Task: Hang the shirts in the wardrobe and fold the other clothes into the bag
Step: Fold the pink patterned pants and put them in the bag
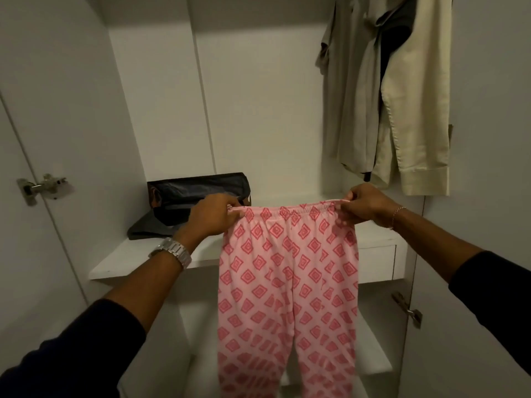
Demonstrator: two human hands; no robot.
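Pink trousers [287, 282] with a red diamond pattern hang full length in front of the wardrobe. My left hand [214, 215] pinches the left end of their elastic waistband, and my right hand [366, 206] pinches the right end, stretching it flat. A dark open bag [198, 191] stands on the white shelf [138, 259] just behind my left hand, with a dark flap or cloth lying under its left side. Cream and beige shirts [402, 96] hang at the upper right of the wardrobe, one with a dark garment inside.
The wardrobe's white door [43, 124] stands open at the left with a metal hinge [43, 186]. A drawer front [379, 262] sits under the shelf at the right. Lower shelves [373, 357] show behind the trousers. Another hinge [408, 308] is at the right.
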